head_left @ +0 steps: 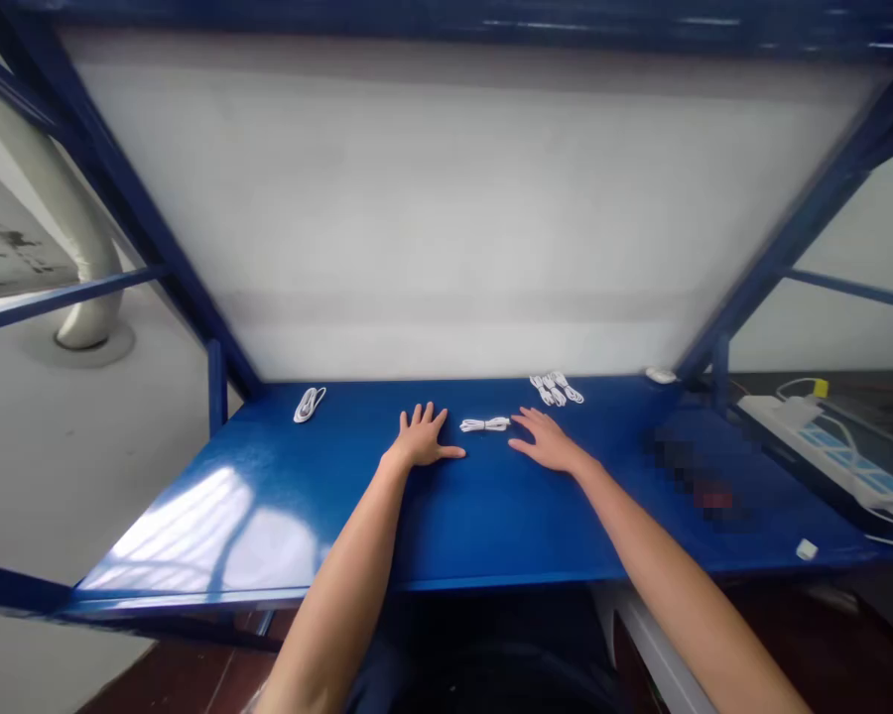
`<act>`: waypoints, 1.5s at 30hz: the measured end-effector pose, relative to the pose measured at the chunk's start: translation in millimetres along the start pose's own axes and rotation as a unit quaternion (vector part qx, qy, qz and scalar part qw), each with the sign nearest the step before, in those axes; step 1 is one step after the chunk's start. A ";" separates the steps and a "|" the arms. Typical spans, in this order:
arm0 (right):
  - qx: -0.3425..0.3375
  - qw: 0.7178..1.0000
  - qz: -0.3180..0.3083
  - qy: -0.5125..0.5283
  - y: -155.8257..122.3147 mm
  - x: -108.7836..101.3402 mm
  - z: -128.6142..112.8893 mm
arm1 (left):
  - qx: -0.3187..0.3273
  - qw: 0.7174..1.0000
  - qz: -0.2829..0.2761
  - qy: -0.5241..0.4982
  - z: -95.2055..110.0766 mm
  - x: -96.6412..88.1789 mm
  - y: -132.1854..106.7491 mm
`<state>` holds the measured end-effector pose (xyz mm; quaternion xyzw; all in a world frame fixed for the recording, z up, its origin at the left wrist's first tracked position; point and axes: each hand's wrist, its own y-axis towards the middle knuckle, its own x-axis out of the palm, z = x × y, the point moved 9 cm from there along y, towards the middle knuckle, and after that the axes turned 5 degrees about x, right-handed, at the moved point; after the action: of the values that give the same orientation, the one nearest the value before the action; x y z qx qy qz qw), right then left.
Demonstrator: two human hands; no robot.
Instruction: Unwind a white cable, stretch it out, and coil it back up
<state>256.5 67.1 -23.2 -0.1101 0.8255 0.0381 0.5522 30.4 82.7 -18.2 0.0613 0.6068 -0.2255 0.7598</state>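
Observation:
A bundled white cable [484,424] lies on the blue tabletop [461,526] between my two hands. To its left, my left hand [420,441] rests flat with fingers spread, holding nothing. My right hand [545,440] is on the other side, fingers apart; its fingertips come close to the cable's right end, and I cannot tell whether they touch it. Behind my right hand, several more coiled white cables [556,388] sit side by side. Another coiled white cable [310,405] is off by itself at the back left.
A white power strip [833,446] with a plugged-in adapter lies at the right. Near it are a small white block [807,549] and a blurred dark patch. A white object [661,376] sits in the back right corner. Blue frame posts [215,347] flank the white back panel [453,218].

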 end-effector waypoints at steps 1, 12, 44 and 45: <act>-0.002 1.000 0.002 0.001 0.5 0.4 0.7 | 0.000 1.000 0.000 0.000 0.1 -0.1 -0.1; -0.114 0.969 0.208 0.070 -8.0 -25.7 -32.8 | 0.001 1.000 0.001 0.003 -0.7 1.3 1.6; 0.049 0.937 0.325 -0.117 20.3 -48.7 1.5 | 0.003 0.999 0.024 -0.024 -1.1 -0.4 0.6; 0.034 0.940 0.320 -0.117 15.6 -45.5 -4.9 | 0.002 0.999 0.030 -0.033 -2.0 -1.4 1.6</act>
<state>265.2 87.8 19.6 0.1837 0.7475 0.1971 0.6072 29.0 85.3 -17.7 0.0738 0.5787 -0.2054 0.7858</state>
